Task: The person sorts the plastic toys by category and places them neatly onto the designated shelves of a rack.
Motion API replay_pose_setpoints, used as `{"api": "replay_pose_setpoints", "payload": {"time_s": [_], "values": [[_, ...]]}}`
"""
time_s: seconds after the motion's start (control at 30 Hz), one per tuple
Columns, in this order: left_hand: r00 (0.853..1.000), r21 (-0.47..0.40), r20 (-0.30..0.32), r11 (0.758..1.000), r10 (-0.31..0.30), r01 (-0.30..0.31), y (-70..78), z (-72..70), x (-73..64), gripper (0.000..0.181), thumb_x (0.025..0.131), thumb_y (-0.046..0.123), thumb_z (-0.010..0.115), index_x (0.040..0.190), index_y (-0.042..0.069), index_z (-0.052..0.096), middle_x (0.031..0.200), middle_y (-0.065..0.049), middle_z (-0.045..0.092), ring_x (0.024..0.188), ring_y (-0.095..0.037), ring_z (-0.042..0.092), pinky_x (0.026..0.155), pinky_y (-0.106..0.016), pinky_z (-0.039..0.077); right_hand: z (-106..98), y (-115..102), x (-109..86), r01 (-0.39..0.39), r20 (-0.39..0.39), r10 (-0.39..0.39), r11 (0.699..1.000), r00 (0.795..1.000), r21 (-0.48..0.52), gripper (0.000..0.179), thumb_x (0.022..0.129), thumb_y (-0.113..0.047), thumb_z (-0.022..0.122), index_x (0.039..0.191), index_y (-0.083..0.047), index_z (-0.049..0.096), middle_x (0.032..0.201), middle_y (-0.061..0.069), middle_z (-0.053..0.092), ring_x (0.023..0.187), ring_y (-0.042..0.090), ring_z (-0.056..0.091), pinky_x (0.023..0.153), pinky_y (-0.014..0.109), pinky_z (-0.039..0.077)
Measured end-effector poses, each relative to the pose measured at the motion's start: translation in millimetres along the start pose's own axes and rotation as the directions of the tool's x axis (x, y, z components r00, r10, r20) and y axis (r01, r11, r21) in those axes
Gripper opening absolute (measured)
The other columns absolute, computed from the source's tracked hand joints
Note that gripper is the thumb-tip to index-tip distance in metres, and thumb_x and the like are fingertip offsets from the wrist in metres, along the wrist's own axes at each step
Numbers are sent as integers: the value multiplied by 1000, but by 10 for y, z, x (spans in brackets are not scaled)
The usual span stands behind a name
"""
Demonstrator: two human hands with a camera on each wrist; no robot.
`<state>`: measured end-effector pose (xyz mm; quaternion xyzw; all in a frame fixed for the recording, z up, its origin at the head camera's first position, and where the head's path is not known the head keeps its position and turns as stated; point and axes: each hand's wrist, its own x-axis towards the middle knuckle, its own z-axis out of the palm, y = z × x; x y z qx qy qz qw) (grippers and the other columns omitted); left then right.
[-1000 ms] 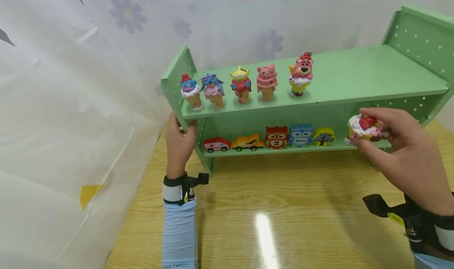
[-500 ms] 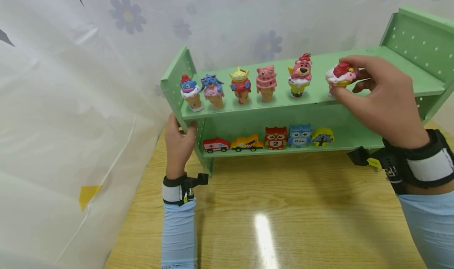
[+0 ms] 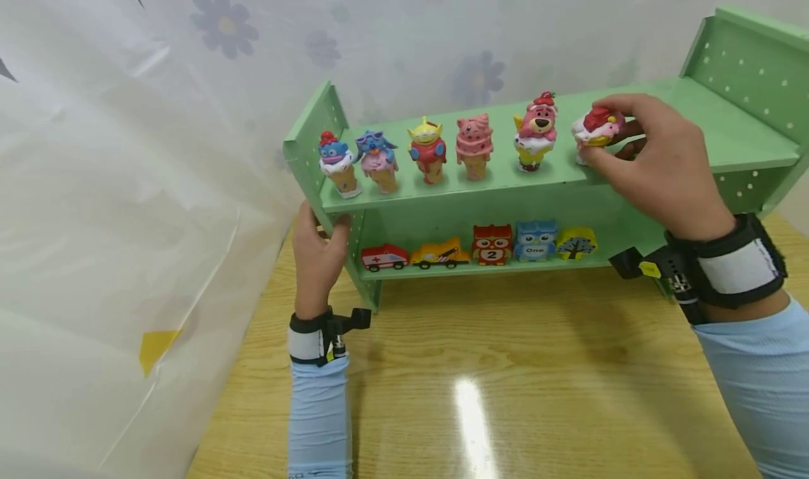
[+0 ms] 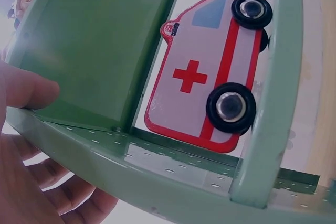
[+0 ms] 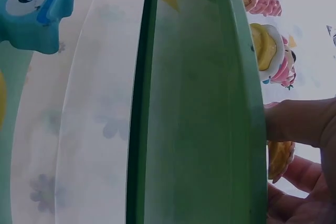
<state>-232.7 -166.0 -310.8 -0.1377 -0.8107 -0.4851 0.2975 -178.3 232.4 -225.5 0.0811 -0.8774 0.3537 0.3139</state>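
Observation:
My right hand pinches an ice-cream figurine with a white, pink and red top between thumb and fingers. It is upright at the front of the upper board of a green shelf, right of the pink bear ice-cream figurine. The right wrist view shows its tan cone behind the board's edge; whether its base touches the board I cannot tell. My left hand grips the shelf's left side panel, thumb on the inner side and fingers outside. A toy ambulance stands just inside that panel.
Several ice-cream figurines line the upper board, among them a pink one and a green-headed alien. Below stand a tow truck, a red owl, a blue owl and a yellow tree block. The shelf stands on a wooden table.
My right hand has carried the figurine up and left, from in front of the lower level to the upper board beside the bear. My left hand has stayed on the side panel.

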Motion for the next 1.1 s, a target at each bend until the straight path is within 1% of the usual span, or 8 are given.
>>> {"api": "replay_pose_setpoints", "payload": {"time_s": [0.27, 0.5, 0.63, 0.73, 0.8, 0.87, 1.03, 1.1], "values": [[1000, -3, 1, 1000, -7, 7, -18, 17, -9, 43, 95, 16, 59, 138, 10, 53, 128, -12, 60, 111, -23, 59, 84, -43, 53, -15, -21, -21, 34, 0, -34, 999, 999, -14, 58, 87, -10, 73, 142, -13, 54, 125, 14, 60, 96, -21, 44, 79, 0, 34], [1000, 15, -17, 1000, -12, 12, -62, -50, 9, 43, 95, 16, 59, 137, 9, 53, 128, -13, 60, 109, -23, 59, 85, -42, 52, -17, -24, -89, -11, -61, 14, 999, 998, 45, 64, 88, -13, 70, 147, -14, 47, 146, 14, 49, 134, 29, 45, 95, 10, 31], [999, 19, -35, 1000, -21, 22, -93, -119, -3, 43, 94, 14, 59, 136, 7, 53, 127, -13, 60, 111, -23, 60, 86, -44, 53, 42, -9, -255, -12, -208, 25, 998, 978, 65, 57, 88, -10, 68, 142, -10, 52, 143, 8, 52, 133, 19, 46, 97, 10, 31], [999, 21, -40, 999, -26, 27, -112, -158, -23, 43, 94, 14, 60, 136, 7, 53, 127, -13, 60, 112, -23, 60, 87, -44, 54, 76, 41, -484, 9, -322, 13, 998, 946, 66, 50, 87, -7, 66, 137, -9, 58, 136, -11, 55, 129, 3, 46, 96, 9, 32], [999, 21, -42, 999, -24, 24, -121, -160, -29, 43, 94, 13, 60, 135, 7, 53, 127, -13, 61, 112, -23, 60, 86, -44, 54, 61, 98, -685, 10, -354, 9, 999, 935, 53, 47, 88, -5, 65, 134, -6, 60, 135, -20, 52, 129, -3, 44, 96, 9, 32], [999, 24, -44, 1000, -18, 19, -124, -156, -31, 42, 93, 13, 59, 135, 6, 54, 126, -13, 61, 110, -23, 61, 84, -44, 54, 10, 160, -902, -45, -338, 53, 999, 940, 30, 46, 90, -5, 64, 136, -6, 59, 138, -15, 53, 133, 2, 44, 99, 8, 31], [1000, 87, -28, 996, -7, 9, -114, -149, -30, 43, 95, 17, 58, 135, 4, 52, 122, -16, 61, 103, -26, 60, 78, -44, 54, -119, 407, -1408, -221, -177, 194, 964, 965, -146, 44, 97, -12, 58, 139, 0, 54, 141, 31, 51, 134, 47, 43, 114, 48, 37], [1000, 149, 0, 989, -23, 23, -96, -168, -50, 43, 95, 19, 57, 135, 3, 51, 120, -17, 60, 100, -28, 60, 78, -44, 53, -106, 551, -1590, -204, -108, 187, 961, 976, -185, 41, 96, -10, 59, 133, 6, 56, 131, 39, 54, 121, 58, 45, 103, 68, 34]]}}
